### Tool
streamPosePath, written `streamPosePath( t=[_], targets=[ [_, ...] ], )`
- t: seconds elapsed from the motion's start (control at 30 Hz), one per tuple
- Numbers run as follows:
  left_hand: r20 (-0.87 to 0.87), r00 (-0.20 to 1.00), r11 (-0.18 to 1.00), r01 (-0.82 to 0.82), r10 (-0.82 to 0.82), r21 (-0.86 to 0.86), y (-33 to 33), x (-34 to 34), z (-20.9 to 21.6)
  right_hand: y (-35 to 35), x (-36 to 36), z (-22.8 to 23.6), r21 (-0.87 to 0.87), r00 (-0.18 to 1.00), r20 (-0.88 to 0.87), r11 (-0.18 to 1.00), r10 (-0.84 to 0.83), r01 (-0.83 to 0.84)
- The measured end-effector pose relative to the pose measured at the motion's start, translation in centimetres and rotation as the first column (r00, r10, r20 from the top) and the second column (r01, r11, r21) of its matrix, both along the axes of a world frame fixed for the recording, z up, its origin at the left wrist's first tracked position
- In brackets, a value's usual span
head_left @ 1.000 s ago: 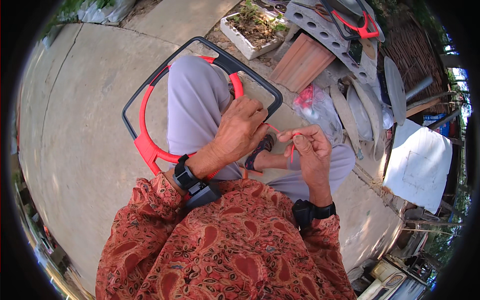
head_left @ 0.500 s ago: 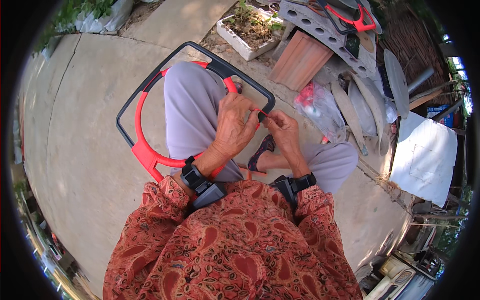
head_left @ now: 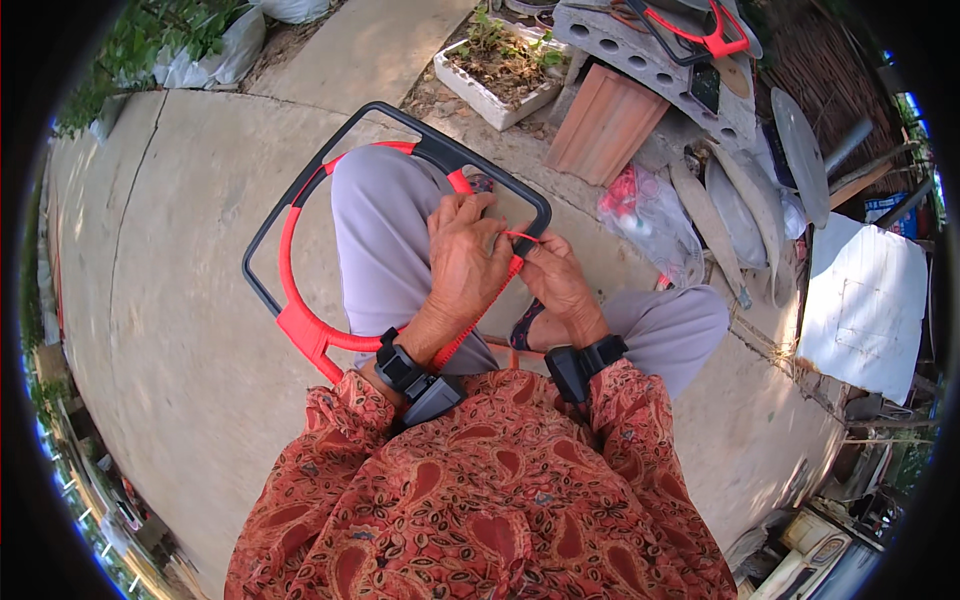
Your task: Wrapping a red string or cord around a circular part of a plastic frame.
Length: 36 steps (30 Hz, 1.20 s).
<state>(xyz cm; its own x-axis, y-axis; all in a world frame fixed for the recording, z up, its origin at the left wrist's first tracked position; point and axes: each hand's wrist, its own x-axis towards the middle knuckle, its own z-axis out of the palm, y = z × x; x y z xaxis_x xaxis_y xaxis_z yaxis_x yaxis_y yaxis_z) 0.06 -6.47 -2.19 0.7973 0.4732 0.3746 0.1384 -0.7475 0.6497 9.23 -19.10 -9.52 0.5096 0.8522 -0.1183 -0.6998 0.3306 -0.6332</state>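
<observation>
A black rounded frame with a red ring inside it (head_left: pixel 290 255) sits around my raised left knee. Red wrapping covers the ring and parts of the frame's sides. My left hand (head_left: pixel 466 258) is closed on the frame's right side, below its far right corner. Close beside it, my right hand (head_left: pixel 558 278) pinches a thin red strand (head_left: pixel 520 236) that runs across to the left fingertips. The fingers hide part of the wrapped rail between them. Both wrists carry black strapped devices.
A second red and black frame (head_left: pixel 715 40) lies on a grey concrete block (head_left: pixel 640 65) at the far right. Nearby are a terracotta tile (head_left: pixel 607 125), a white planter (head_left: pixel 497 108) and a clear plastic bag (head_left: pixel 650 230). A white sheet (head_left: pixel 862 305) stands at the right.
The whole scene has shifted slightly down and right in view. My right hand has moved a little lower against the frame, and the red strand shows longer between my hands.
</observation>
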Motion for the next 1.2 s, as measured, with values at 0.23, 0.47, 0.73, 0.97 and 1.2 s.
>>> streamPosePath(
  t=[0.23, 0.47, 0.73, 0.97, 1.2],
  targets=[
    [-0.027, 0.997, 0.997, 0.069, -0.069, -0.032, 0.6, -0.1, 0.5, 0.0, 0.1, 0.6, 0.04, 0.999, 0.017, 0.999, 0.029, -0.029],
    [0.033, 0.992, 0.973, 0.122, -0.118, -0.194, 1.0, -0.2, -0.1, -0.2, -0.4, 2.2, -0.103, 0.999, 0.006, 0.994, -0.042, 0.043],
    [0.078, 0.984, 0.91, 0.175, -0.158, -0.376, 1.5, -0.8, 0.4, -1.4, -2.2, 8.6, -0.304, 0.489, 0.871, 0.831, 0.044, 0.467],
    [0.13, 0.966, 0.847, 0.26, -0.226, -0.464, 1.6, -1.1, 0.3, -0.5, -2.0, 9.1, -0.259, 0.348, 0.933, 0.841, 0.09, 0.475],
    [0.169, 0.915, 0.627, 0.377, -0.366, -0.681, 2.6, -1.8, 1.8, -3.4, -1.7, 9.5, -0.307, 0.659, 0.752, 0.903, 0.036, 0.301]
  ],
)
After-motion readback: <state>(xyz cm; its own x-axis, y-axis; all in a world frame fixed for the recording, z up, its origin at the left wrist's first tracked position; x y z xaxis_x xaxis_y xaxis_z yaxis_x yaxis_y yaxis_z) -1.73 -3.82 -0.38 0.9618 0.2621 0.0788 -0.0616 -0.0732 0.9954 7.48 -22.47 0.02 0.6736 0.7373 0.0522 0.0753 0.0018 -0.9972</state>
